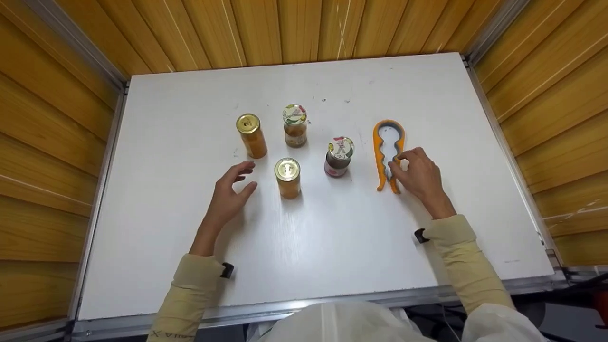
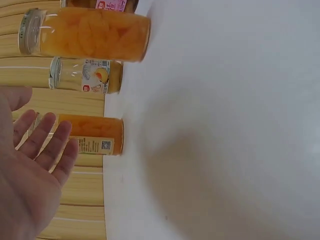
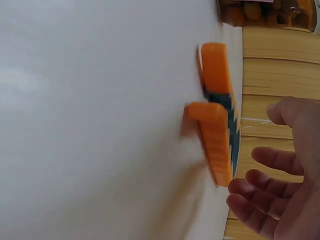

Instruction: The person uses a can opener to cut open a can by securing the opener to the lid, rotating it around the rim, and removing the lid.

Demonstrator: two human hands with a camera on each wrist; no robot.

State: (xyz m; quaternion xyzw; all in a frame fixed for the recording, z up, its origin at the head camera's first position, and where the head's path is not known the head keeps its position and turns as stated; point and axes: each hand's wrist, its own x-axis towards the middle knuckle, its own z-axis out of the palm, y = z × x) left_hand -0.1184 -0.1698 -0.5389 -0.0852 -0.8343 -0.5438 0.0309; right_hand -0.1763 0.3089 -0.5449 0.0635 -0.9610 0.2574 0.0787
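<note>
Jars (image 1: 289, 186), with the loose, empty left hand (image 1: 227, 195) at their 8 o'clock, look heavy, slick and breakable, so hug their middles. At their 3 o'clock, the orange opener (image 3: 216, 134) seems light and stiff; grab its sides, near the right hand's (image 1: 420, 176) loose, parted fingers.

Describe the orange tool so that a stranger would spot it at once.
On the white table, look right of the four jars, to the person's right hand. By that hand lies the orange tool, a long loop with wavy grey lining, its two legs toward the person. Unlike the upright, lidded jars, it lies flat.
</note>
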